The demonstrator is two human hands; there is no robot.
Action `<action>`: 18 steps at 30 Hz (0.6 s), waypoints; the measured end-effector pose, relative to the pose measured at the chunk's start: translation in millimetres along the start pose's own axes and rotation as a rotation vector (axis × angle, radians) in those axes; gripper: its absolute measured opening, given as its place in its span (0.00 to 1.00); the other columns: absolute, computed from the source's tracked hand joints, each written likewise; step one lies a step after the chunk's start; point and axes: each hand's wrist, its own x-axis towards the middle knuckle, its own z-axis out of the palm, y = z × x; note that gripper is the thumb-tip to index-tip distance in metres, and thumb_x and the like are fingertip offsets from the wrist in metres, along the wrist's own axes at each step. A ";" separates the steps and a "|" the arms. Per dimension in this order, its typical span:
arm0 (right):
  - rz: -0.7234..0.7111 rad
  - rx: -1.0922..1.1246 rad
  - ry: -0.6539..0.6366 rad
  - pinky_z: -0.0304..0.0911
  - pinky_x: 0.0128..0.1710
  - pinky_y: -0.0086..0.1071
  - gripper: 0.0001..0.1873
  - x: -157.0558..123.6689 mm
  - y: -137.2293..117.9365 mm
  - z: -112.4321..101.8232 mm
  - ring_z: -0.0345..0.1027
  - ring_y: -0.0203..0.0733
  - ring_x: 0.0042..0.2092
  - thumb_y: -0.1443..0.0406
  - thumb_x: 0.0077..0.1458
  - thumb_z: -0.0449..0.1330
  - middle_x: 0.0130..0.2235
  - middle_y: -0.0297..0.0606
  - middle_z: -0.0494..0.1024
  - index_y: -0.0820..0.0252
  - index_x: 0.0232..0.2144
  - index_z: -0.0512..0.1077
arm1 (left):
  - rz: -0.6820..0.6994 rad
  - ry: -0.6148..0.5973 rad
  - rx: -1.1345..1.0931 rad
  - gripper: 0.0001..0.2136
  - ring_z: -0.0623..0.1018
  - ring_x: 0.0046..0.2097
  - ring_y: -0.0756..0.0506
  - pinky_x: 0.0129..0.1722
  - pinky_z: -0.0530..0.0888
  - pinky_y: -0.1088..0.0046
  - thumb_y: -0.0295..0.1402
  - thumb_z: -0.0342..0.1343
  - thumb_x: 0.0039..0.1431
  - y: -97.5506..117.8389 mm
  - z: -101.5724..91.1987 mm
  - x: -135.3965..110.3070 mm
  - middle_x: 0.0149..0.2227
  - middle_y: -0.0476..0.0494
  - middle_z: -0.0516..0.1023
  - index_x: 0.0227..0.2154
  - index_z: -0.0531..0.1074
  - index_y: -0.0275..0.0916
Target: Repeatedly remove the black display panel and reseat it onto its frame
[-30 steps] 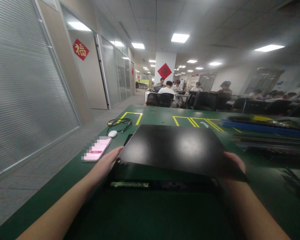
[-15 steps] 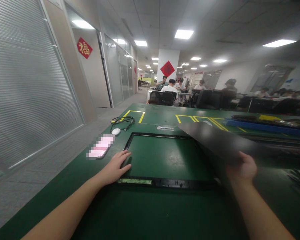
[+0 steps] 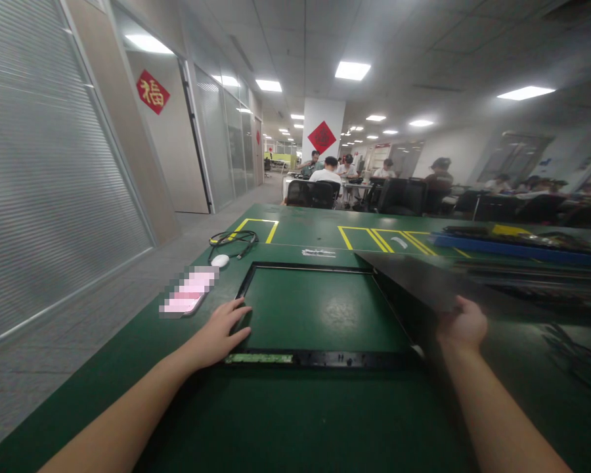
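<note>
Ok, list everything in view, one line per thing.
table: one, green, under everything
frame: one, black, flat on table, centre
panel: one, black, tilted, right of frame
phone: one, pink screen, left of frame
cable: one, black, coiled, far left of table
oval: one, white, beside cable
tape marks: several, yellow, far side of table
tray: one, blue, far right
signs: at least two, red, wall and pillar
people: several, seated at far desks
left hand: one, open, on frame's near left corner
right hand: one, gripping panel's edge
</note>
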 end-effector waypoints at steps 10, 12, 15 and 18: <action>0.131 -0.086 -0.028 0.71 0.28 0.35 0.11 10.0 7.3 -6.5 0.70 0.40 0.30 0.69 0.39 0.59 0.29 0.31 0.72 0.56 0.29 0.63 | 0.021 -0.018 0.088 0.27 0.63 0.67 0.29 0.64 0.61 0.47 0.48 0.52 0.60 -4.4 1.3 1.0 0.68 0.31 0.64 0.58 0.73 0.39; 0.185 -0.066 -0.022 0.71 0.26 0.32 0.10 11.0 7.0 -6.9 0.70 0.38 0.28 0.71 0.40 0.58 0.29 0.31 0.72 0.57 0.29 0.64 | 0.032 -0.034 0.127 0.28 0.63 0.67 0.30 0.64 0.61 0.47 0.47 0.51 0.61 -4.2 1.4 1.5 0.68 0.30 0.64 0.59 0.72 0.36; 0.262 -0.047 -0.026 0.71 0.24 0.30 0.10 12.9 8.1 -8.2 0.70 0.37 0.27 0.72 0.42 0.57 0.29 0.31 0.73 0.58 0.30 0.65 | 0.036 -0.054 0.173 0.28 0.63 0.67 0.30 0.64 0.62 0.47 0.46 0.50 0.62 -2.5 0.7 1.3 0.68 0.29 0.62 0.60 0.71 0.35; 0.313 0.004 -0.034 0.72 0.24 0.30 0.11 18.4 11.0 -12.1 0.71 0.37 0.27 0.74 0.44 0.56 0.28 0.30 0.72 0.57 0.31 0.65 | 0.016 -0.065 0.191 0.28 0.62 0.68 0.30 0.64 0.62 0.48 0.46 0.50 0.63 -1.3 0.0 0.8 0.69 0.29 0.62 0.61 0.70 0.35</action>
